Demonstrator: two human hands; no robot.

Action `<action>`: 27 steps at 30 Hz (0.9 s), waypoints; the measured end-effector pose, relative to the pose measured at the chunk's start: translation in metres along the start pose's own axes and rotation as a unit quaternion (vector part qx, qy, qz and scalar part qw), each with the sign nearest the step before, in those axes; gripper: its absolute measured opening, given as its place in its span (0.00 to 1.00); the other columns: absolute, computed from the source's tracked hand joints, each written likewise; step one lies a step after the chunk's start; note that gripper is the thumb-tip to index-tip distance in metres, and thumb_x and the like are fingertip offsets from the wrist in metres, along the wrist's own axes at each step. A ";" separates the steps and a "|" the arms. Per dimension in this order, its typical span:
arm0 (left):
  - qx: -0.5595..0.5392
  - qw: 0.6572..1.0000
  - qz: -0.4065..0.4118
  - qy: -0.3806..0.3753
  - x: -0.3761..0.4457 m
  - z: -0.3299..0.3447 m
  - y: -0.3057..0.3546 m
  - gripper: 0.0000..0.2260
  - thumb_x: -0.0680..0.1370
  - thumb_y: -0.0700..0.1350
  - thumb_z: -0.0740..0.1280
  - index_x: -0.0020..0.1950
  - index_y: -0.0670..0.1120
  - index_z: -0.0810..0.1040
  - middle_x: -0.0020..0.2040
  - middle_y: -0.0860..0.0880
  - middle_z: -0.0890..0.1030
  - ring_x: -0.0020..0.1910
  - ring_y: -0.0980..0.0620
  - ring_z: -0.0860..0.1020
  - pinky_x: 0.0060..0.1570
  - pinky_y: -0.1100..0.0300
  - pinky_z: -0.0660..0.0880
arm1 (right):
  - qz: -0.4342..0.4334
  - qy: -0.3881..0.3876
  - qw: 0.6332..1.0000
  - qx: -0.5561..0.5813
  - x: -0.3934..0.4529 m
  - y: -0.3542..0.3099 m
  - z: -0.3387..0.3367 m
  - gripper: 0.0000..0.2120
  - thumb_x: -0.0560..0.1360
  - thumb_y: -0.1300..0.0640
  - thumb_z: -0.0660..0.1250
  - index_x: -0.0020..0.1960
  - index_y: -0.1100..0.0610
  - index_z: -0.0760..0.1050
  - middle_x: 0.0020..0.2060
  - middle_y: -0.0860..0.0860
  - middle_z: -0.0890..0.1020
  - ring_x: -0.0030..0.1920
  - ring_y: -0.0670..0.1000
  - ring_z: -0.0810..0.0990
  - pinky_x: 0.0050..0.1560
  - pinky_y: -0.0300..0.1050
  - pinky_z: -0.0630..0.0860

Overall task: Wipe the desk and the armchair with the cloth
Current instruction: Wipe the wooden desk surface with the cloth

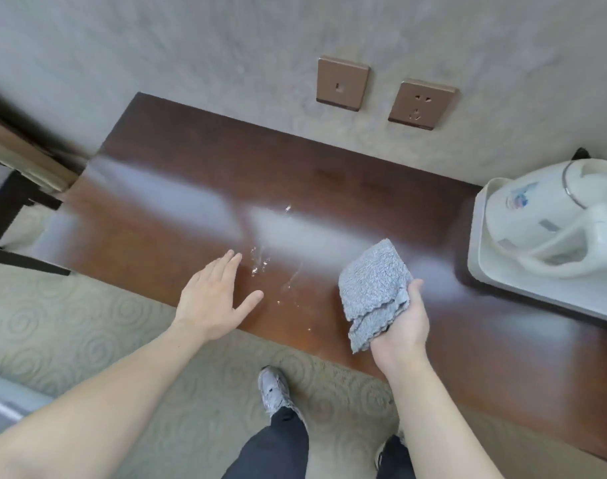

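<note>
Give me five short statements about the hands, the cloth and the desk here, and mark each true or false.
1. The right hand holds the folded grey cloth. True.
2. The left hand grips a spray bottle. False: it is open, fingers spread over the desk, holding nothing.
3. White specks lie on the desk between the hands. True.
4. The white kettle sits on the carpet. False: it sits on a white tray on the desk.
5. Two wall plates are mounted above the desk. True.

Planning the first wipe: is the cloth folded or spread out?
Folded. The cloth shows stacked layers at its lower edge, bunched in the right hand above the desk.
</note>
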State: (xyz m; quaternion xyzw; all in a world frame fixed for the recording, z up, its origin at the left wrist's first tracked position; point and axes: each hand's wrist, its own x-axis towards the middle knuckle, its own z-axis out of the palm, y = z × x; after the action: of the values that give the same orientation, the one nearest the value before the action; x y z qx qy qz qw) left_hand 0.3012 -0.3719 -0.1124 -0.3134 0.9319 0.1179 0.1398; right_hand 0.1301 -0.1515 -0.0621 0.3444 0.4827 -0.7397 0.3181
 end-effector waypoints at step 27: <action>0.048 0.990 0.097 0.092 0.080 0.057 -0.073 0.50 0.69 0.78 0.55 0.82 0.49 0.52 0.83 0.49 0.51 0.81 0.48 0.48 0.78 0.44 0.47 | -0.429 0.013 0.474 -0.769 0.052 0.217 0.019 0.31 0.84 0.42 0.44 0.82 0.54 0.44 0.81 0.51 0.46 0.81 0.53 0.42 0.77 0.58 0.45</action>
State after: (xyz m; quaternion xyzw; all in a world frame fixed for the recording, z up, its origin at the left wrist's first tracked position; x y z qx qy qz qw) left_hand 0.2961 -0.4551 -0.2020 -0.2236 0.9714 0.0566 0.0558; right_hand 0.2714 -0.2479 -0.2064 -0.2793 0.9493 -0.1113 0.0920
